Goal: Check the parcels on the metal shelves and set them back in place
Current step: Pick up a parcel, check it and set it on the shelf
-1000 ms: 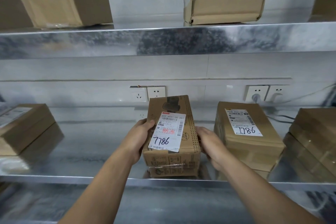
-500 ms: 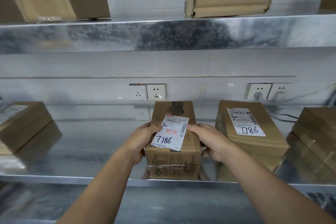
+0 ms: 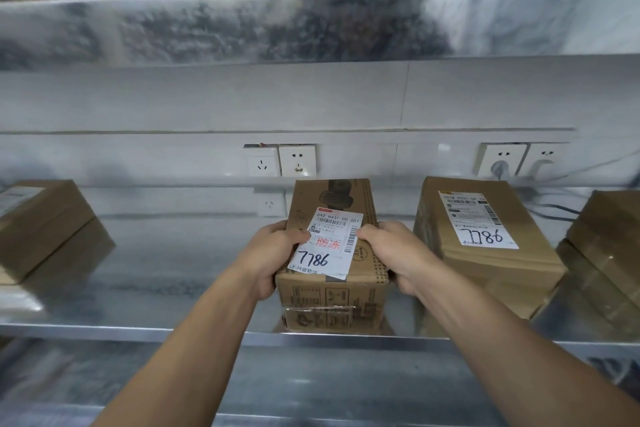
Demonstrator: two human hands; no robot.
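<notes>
Since a second ago the right hand [image 3: 394, 253] has come up off the parcel's flank, and both thumbs now lie on top, at the edges of the white label [image 3: 329, 246]. The parcel [image 3: 330, 291] sits between the two hands. The left hand [image 3: 273, 253] grips its left side and the right hand grips its right side, fingers curled round the edges.

It is a long, narrow carton of brown corrugated card with dark print. Its paper label bears a barcode, red characters and "7786" in pen. It rests on the metal shelf [image 3: 156, 288], a dull mirror-like sheet that reflects its front face.

Just right of the parcel stands a broader carton [image 3: 491, 281]. Left of the parcel, well apart, lies another carton [image 3: 41, 222]. Behind the parcel, white wall sockets [image 3: 280, 161] sit on the wall.
</notes>
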